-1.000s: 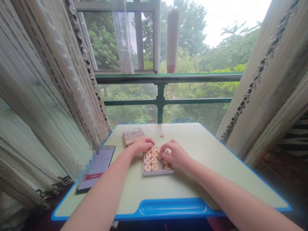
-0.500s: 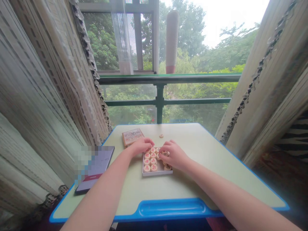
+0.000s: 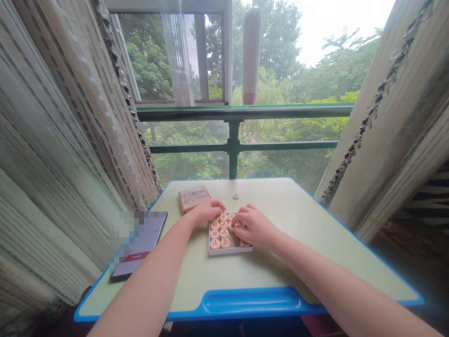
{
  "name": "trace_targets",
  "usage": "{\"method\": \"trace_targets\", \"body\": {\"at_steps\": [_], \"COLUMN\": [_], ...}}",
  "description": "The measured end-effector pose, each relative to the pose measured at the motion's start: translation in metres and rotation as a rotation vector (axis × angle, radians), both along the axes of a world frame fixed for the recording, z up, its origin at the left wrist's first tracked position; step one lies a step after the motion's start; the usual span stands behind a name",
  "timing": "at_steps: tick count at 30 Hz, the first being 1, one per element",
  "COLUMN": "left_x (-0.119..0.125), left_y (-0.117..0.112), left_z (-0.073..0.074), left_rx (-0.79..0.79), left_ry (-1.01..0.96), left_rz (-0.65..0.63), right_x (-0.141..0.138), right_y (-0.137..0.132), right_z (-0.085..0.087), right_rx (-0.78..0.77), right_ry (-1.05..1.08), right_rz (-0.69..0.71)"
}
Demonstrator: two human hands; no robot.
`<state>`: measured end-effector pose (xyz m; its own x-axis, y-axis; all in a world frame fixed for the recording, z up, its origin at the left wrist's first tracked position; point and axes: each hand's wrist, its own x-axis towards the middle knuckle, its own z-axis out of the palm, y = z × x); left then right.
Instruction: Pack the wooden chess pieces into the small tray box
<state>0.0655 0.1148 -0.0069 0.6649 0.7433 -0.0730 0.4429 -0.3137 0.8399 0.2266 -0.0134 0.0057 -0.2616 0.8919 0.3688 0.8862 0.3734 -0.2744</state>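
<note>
A shallow white box of round wooden Chinese chess pieces sits on the table, red characters showing on the left rows. My left hand is at the box's far left corner, its bent fingers apart over the pieces there. Over the right side of the box, my right hand has its fingers and thumb curled round a piece, partly hidden by the hand. A gap in the rows shows near the box's front. One loose chess piece lies on the table beyond the box.
A printed box lid lies at the far left, behind my left hand. A dark-edged tablet or folder rests by the left edge. The pale table has a blue rim and a front tray groove. Curtains flank both sides.
The camera view has shifted slightly. My right hand has moved a little over the right-hand pieces, covering more of them; my left hand stays at the far left corner.
</note>
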Motion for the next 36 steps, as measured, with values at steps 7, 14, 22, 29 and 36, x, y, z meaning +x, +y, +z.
{"method": "trace_targets", "body": {"at_steps": [7,14,22,29,36], "left_x": [0.000,0.003,0.004,0.003,0.002], "left_y": [-0.002,-0.001,-0.001,0.001,0.004], "left_z": [0.001,-0.001,-0.002,-0.006,-0.008], "left_rx": [0.017,0.090,0.159,0.116,0.017], "left_ry": [0.001,0.047,0.072,0.060,0.047], "left_rz": [-0.002,-0.012,-0.021,-0.010,0.009], "right_x": [0.001,0.003,0.003,0.004,0.029], "right_y": [-0.002,-0.004,0.000,0.000,-0.008], "right_z": [0.002,0.004,0.003,0.004,0.021], "right_rx": [0.033,0.087,0.137,0.115,-0.033], "right_ry": [0.024,0.051,0.053,-0.009,-0.306], "right_rz": [0.012,-0.036,-0.063,-0.169,-0.746]}}
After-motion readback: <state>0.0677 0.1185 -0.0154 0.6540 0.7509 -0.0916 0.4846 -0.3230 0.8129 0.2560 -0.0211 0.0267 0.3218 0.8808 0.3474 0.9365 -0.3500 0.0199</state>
